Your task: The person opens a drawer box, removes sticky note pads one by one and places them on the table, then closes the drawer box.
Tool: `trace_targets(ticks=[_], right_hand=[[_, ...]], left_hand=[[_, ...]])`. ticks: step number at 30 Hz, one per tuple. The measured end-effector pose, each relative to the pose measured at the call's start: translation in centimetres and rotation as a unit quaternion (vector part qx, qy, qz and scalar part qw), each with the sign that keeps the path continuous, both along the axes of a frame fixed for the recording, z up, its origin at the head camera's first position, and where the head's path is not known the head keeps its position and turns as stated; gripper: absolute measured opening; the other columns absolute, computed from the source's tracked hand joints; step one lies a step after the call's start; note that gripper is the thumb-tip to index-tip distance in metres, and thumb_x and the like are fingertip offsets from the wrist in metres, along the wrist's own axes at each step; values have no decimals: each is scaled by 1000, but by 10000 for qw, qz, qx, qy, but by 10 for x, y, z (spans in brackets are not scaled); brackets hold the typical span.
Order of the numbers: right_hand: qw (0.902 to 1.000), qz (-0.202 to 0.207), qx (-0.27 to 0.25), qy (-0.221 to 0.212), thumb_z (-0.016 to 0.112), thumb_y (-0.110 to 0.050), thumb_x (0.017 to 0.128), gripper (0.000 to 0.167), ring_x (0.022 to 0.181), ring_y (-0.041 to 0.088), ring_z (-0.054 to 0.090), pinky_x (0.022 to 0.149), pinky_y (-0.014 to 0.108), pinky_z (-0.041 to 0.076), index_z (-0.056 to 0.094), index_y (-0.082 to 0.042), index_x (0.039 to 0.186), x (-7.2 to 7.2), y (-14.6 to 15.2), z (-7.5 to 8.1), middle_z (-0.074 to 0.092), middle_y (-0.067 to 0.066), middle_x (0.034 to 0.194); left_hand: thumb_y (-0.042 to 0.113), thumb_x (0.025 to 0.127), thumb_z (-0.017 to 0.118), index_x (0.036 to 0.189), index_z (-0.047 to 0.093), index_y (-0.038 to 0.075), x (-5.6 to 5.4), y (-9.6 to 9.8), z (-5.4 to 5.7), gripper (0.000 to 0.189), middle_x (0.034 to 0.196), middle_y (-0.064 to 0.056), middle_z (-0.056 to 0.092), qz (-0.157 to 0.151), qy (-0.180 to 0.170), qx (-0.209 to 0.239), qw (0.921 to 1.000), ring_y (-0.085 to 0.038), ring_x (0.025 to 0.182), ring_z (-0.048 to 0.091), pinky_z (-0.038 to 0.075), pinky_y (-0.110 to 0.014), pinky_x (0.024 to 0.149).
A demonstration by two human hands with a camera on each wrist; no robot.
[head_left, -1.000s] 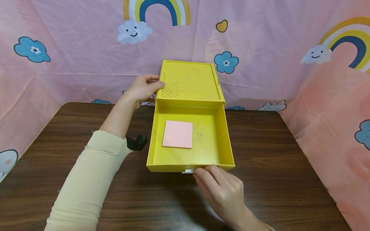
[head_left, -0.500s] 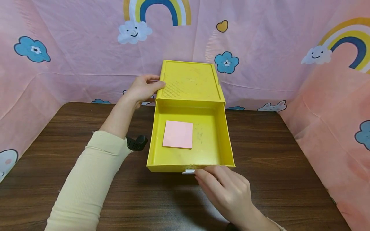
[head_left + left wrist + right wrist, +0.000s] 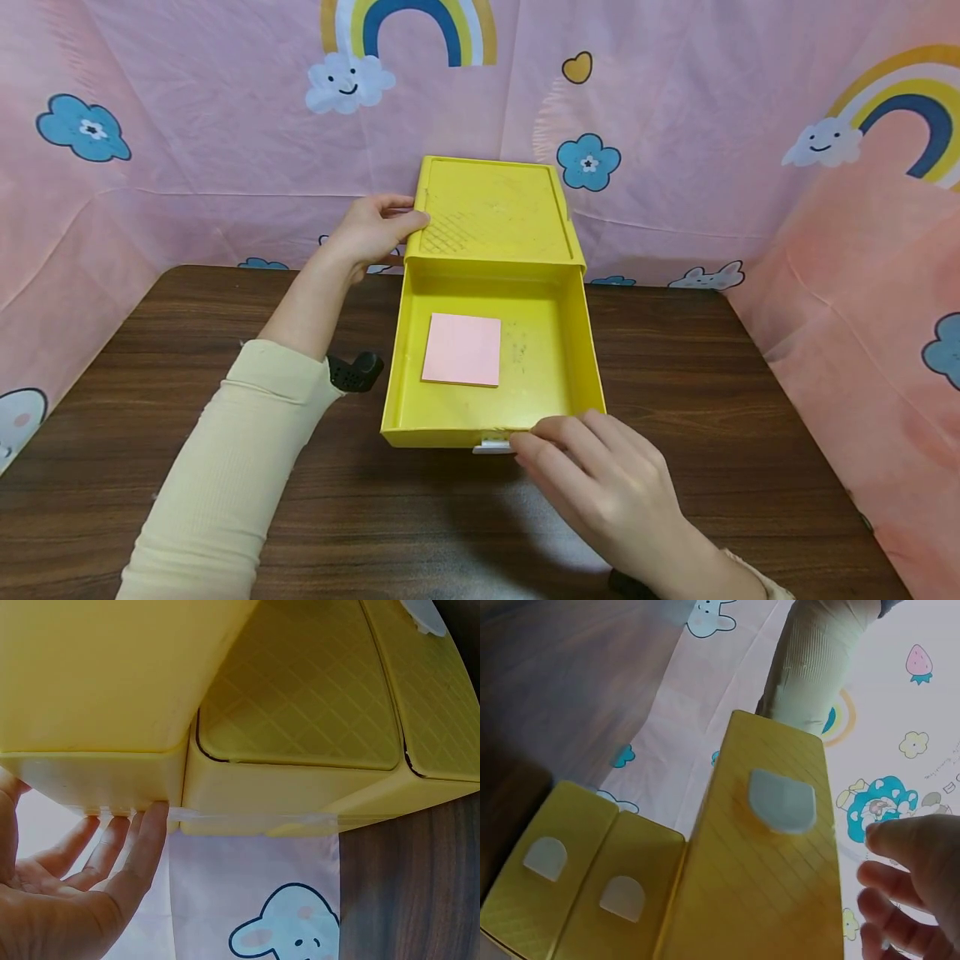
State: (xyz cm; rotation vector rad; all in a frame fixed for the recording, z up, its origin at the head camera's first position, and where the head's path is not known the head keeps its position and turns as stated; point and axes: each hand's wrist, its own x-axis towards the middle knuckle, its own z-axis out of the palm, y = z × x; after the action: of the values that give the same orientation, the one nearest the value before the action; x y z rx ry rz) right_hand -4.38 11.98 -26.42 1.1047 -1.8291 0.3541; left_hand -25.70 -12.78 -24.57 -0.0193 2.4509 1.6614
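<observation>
A yellow drawer cabinet (image 3: 498, 204) stands at the back of the table, its top drawer (image 3: 547, 404) pulled out. Inside the drawer lies a square pink pad of sticky notes (image 3: 461, 350). My left hand (image 3: 371, 229) rests on the cabinet's left side, thumb over the top edge; the left wrist view shows its fingertips pressed on the side wall. At the drawer's front right corner is my right hand (image 3: 607, 487), loosely bent fingers beside the white handle (image 3: 492, 447). In the right wrist view, a gap separates this hand from the drawer front.
Two lower drawers, shut, show below in the right wrist view, each with a pale tab handle (image 3: 622, 898). The table (image 3: 712, 433) is dark wood. A pink patterned cloth (image 3: 675, 125) hangs around its back and sides.
My right hand has moved right and slightly back off the white handle, baring more of it. The drawer, the pink pad and my left hand stay where they were.
</observation>
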Motion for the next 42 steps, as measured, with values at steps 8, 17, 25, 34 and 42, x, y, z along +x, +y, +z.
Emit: trace_targets(ticks=[8, 17, 25, 34, 42], right_hand=[[9988, 219, 268, -354, 52, -16, 94, 20, 64, 13, 53, 57, 21, 45, 69, -10, 85, -4, 6, 9, 62, -1, 78], [9950, 328, 583, -741, 51, -17, 94, 19, 68, 14, 55, 60, 24, 46, 68, -10, 88, -14, 15, 13, 62, 0, 84], [9796, -85, 1401, -1440, 62, -17, 87, 13, 78, 17, 57, 67, 29, 49, 67, -12, 98, -19, 27, 15, 64, -1, 92], [9665, -282, 2000, -1584, 73, -18, 76, 31, 80, 17, 57, 71, 29, 49, 64, -14, 105, -23, 30, 29, 64, -3, 95], [9628, -237, 2217, -1527, 80, -20, 68, 40, 81, 16, 57, 72, 29, 50, 64, -15, 105, -31, 30, 38, 63, -4, 95]], left_hand=[[36, 90, 56, 143, 35, 15, 1, 0, 0, 60, 132, -8, 46, -1, 27, 33, 10000, -22, 111, 53, 50, -39, 85], [35, 90, 56, 143, 35, 15, -1, 0, -1, 60, 133, -8, 46, 14, 17, 116, 9999, -22, 110, 53, 51, -38, 83], [34, 90, 55, 143, 35, 14, -2, 0, -1, 60, 133, -8, 45, 43, 16, 141, 9999, -23, 111, 52, 50, -40, 86], [36, 90, 55, 143, 34, 15, -1, 0, -1, 61, 134, -8, 45, 22, -21, 93, 10000, -23, 112, 52, 49, -39, 87], [35, 90, 55, 143, 35, 15, -2, 0, -1, 60, 135, -8, 45, 20, -18, 85, 10000, -23, 112, 52, 50, -38, 86]])
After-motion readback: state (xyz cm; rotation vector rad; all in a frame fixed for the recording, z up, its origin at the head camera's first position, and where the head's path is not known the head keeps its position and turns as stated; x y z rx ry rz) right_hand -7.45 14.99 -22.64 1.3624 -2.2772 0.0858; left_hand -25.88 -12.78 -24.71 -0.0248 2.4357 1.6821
